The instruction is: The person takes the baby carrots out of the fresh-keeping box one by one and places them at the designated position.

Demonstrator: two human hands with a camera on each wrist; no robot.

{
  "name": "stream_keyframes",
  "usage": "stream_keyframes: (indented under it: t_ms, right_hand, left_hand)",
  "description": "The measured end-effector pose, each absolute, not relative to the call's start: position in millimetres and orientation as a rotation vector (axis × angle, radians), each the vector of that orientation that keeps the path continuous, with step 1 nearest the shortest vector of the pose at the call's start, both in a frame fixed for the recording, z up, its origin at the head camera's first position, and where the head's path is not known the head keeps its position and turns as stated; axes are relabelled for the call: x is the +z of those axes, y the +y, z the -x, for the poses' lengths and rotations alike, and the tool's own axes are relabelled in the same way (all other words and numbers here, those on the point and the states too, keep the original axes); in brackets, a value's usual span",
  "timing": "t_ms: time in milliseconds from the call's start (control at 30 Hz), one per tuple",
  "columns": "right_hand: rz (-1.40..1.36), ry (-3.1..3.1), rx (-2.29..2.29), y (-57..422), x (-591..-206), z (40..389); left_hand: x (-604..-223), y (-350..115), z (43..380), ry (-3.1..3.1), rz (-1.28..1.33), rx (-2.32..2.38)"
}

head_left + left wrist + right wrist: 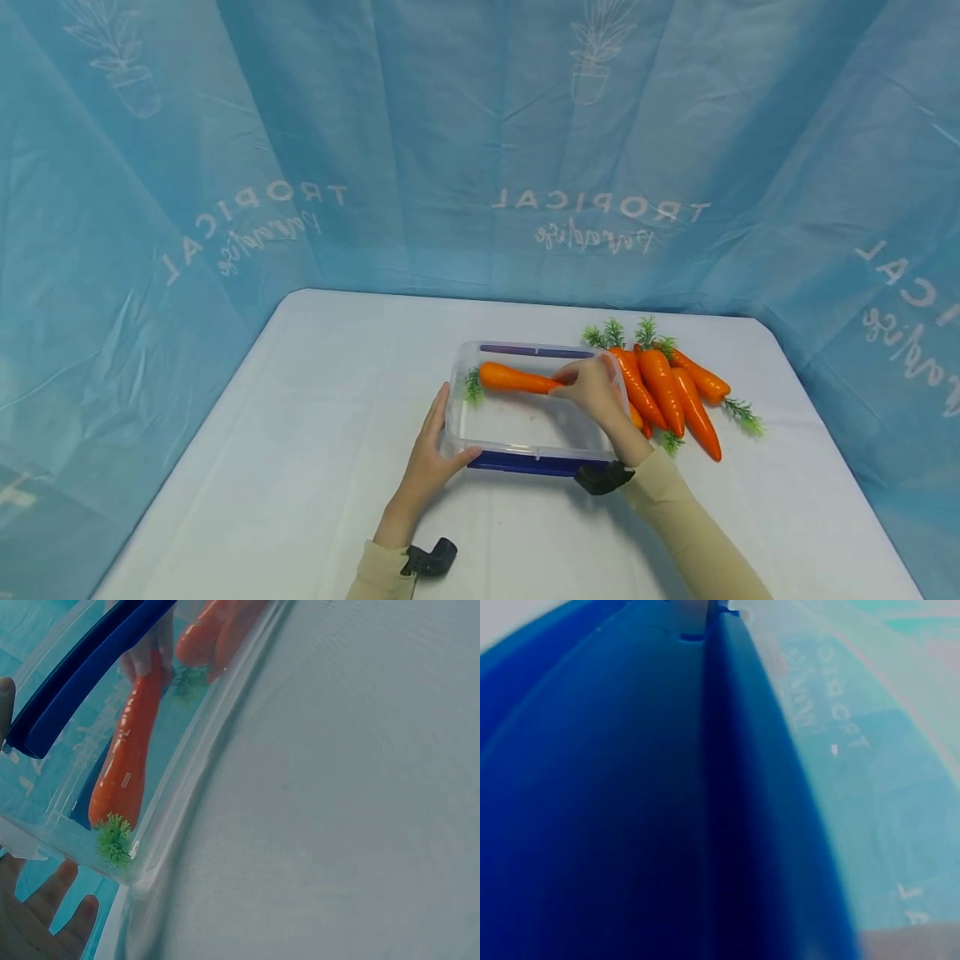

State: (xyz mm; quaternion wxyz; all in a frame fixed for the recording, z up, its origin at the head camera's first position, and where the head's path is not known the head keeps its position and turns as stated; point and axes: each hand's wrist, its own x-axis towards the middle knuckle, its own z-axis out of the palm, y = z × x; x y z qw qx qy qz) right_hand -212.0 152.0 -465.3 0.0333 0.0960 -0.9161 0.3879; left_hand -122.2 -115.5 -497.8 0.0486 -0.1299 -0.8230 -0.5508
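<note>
A clear plastic box (517, 419) with blue latches stands on the table in the head view. My right hand (595, 392) reaches into it from the right and pinches an orange carrot (513, 378) by its thin end. The carrot lies lengthwise near the far side, its short green top (473, 387) pointing left. Along the box's left wall rests my left hand (429, 457), fingers extended and thumb at the front left corner. In the left wrist view, the carrot (124, 765) shows through the clear wall. A blue latch (615, 795) fills much of the right wrist view.
Right of the box lies a pile of several carrots (662, 390) with green tops, partly hidden behind the box and right arm. The white table (337, 400) has its far edge against a blue printed curtain (465, 150), which also hangs at both sides.
</note>
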Motion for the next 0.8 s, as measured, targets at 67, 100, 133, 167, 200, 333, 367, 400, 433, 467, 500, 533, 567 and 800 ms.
stream_keyframes:
  t_ms: [67,100,133,167,200,333,367,400,433,467,500,533,567,800]
  right_hand:
    - [-0.289,-2.776,1.219,153,-464,211]
    - [-0.278,-2.758,1.224,153,-463,210]
    - [-0.268,-2.740,1.233,153,-462,209]
    - [-0.256,-2.725,1.233,154,-461,209]
    - [-0.237,-2.712,1.247,155,-459,208]
    - [-0.203,-2.662,1.320,160,-453,203]
    - [-0.186,-2.646,1.363,162,-452,201]
    - [-0.170,-2.630,1.405,164,-450,199]
    - [-0.151,-2.612,1.440,167,-448,197]
    - [-0.126,-2.593,1.473,170,-447,195]
    - [-0.084,-2.574,1.506,173,-445,193]
    - [-0.044,-2.556,1.522,176,-443,191]
    - [-0.010,-2.536,1.529,179,-441,189]
    - [0.191,-2.331,1.620,201,-430,178]
  left_hand:
    - [-496,-115,121,-2.508,0.393,-1.683]
    - [-496,-114,122,-2.509,0.388,-1.686]
    - [-496,-114,122,-2.511,0.383,-1.691]
    - [-495,-113,122,-2.514,0.378,-1.697]
    - [-495,-112,122,-2.514,0.376,-1.704]
    - [-495,-111,122,-2.523,0.377,-1.702]
    - [-495,-111,122,-2.525,0.379,-1.700]
    - [-496,-111,122,-2.526,0.381,-1.695]
    - [-497,-111,123,-2.525,0.386,-1.689]
    - [-498,-112,123,-2.522,0.393,-1.685]
    - [-502,-112,125,-2.521,0.393,-1.681]
    - [-506,-113,127,-2.521,0.392,-1.674]
    - [-511,-114,129,-2.519,0.389,-1.669]
    - [-538,-120,140,-2.507,0.384,-1.623]
